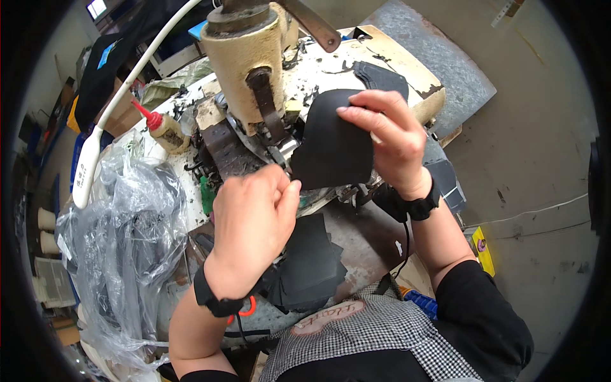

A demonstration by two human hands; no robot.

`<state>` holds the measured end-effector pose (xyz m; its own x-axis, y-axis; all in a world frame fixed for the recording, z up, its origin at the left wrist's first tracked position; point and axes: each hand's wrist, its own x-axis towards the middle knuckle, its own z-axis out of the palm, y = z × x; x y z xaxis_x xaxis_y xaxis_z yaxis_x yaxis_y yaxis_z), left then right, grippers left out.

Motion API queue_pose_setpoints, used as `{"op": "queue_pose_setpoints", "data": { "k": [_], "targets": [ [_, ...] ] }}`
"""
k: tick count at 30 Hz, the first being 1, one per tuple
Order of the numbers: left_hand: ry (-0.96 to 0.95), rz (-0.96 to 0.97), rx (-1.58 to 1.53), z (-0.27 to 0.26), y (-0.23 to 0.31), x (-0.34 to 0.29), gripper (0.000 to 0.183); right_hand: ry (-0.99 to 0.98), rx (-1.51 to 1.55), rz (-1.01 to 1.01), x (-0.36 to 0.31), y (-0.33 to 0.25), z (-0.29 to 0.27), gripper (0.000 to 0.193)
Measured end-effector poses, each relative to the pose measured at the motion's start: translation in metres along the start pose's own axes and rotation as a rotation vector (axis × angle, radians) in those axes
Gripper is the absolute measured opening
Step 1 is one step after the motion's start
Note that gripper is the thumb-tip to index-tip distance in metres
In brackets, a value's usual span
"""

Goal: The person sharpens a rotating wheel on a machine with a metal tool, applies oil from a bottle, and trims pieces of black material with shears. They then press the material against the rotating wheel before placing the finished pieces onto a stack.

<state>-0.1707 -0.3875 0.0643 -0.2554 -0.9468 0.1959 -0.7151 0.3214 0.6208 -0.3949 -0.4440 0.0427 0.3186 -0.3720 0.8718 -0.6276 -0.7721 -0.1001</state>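
A thin black sheet piece with a rounded top, like leather (334, 143), is held up at the front of a cream-coloured machine (245, 70). My right hand (394, 137) grips its right side, fingers over the face near the top edge. At its lower left corner, my left hand (254, 219) is closed, thumb against the curled fingers. That hand's fingertips are partly hidden, but the corner appears pinched in them. The sheet's left edge lies close to the machine's metal working parts (286, 148). Below, between my forearms, rests a fanned stack of similar black pieces (310, 264).
More black pieces (382, 79) lie on the scrap-strewn machine table (407, 57). To the left are a red-tipped bottle (167, 135), a crumpled clear plastic bag (127, 235) and a white lamp on a bent neck (87, 169). An orange loop handle (248, 307) shows by my left wrist.
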Motion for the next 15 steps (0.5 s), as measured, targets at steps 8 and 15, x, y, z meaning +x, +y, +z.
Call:
{"op": "queue_pose_setpoints", "data": {
  "k": [8, 15],
  "targets": [
    [-0.187, -0.018, -0.243, -0.001, 0.008, -0.066, 0.018, -0.242, 0.704, 1.037, 0.023, 0.052, -0.072, 0.014],
    [-0.293, 0.006, 0.16, 0.026, -0.01, -0.101, 0.052, -0.267, 0.788, 1.294, 0.009, 0.097, -0.072, 0.006]
  ]
}}
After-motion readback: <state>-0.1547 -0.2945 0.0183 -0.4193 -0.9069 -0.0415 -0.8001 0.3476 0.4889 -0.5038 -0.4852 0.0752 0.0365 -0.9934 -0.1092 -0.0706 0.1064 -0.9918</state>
